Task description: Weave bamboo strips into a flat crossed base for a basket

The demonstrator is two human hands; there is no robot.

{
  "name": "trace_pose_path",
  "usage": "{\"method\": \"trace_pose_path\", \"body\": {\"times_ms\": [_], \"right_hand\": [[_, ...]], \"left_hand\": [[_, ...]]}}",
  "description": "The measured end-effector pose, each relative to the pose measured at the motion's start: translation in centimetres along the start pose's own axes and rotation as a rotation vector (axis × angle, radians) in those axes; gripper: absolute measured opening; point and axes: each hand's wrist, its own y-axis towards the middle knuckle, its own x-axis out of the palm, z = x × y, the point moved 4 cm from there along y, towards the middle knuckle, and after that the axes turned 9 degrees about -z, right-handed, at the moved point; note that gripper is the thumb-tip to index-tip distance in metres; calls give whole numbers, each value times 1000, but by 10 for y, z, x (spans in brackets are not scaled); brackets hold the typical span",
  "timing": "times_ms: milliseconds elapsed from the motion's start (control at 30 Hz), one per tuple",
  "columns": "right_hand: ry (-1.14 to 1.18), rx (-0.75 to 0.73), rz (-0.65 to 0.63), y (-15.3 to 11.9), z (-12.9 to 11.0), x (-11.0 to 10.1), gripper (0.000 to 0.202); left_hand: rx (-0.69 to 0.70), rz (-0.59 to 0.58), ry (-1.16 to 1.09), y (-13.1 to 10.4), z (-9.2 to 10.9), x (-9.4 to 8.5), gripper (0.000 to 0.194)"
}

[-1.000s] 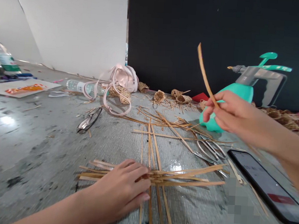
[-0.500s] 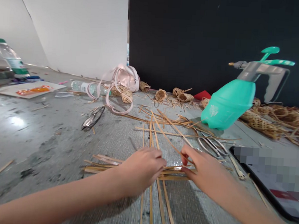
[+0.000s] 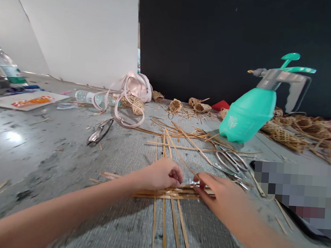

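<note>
A flat lattice of thin bamboo strips (image 3: pixel 165 193) lies on the grey table (image 3: pixel 54 158), with crosswise strips over several lengthwise ones (image 3: pixel 163 228). My left hand (image 3: pixel 162 174) rests on the lattice's far edge, fingers curled down onto the crosswise strips. My right hand (image 3: pixel 219 196) is just to its right, fingertips pinching the near end of a loose strip (image 3: pixel 180 155) that slants away toward the far left. The two hands' fingertips are almost touching over the crossing.
A teal pump sprayer (image 3: pixel 250 110) leans at the right, scissors (image 3: pixel 232 161) in front of it. Behind lie small woven baskets (image 3: pixel 176 106), loose strips, a pink bag (image 3: pixel 136 86), glasses (image 3: pixel 99 135), a lying bottle (image 3: pixel 91 96). A blurred phone (image 3: pixel 296 188) sits right.
My right hand came down from in front of the sprayer, carrying the raised strip, to the lattice beside my left hand. My left hand shifted right to the crossing and curled its fingers.
</note>
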Motion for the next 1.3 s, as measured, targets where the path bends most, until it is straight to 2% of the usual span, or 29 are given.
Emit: {"method": "trace_pose_path", "body": {"times_ms": [100,200,367,600,967,1200,1300], "right_hand": [[31,-30,-38,3,-4,0,20],[61,-9,-70,6,-5,-7,15],[139,-9,-196,19,-1,-17,18],[163,-60,-306,38,6,-17,10],[48,-198,-365,33,-3,-23,9],[-35,-181,-298,32,-11,-37,13],[-25,-161,-274,33,-16,-46,13]], "left_hand": [[-19,-38,-14,2,0,0,19],[-46,-45,-21,2,1,1,20],[-67,-24,-28,-2,4,1,20],[-75,21,-39,0,-1,4,22],[-14,56,-36,1,-6,8,20],[57,120,-57,2,-9,11,18],[120,158,-62,-1,-5,10,10]]}}
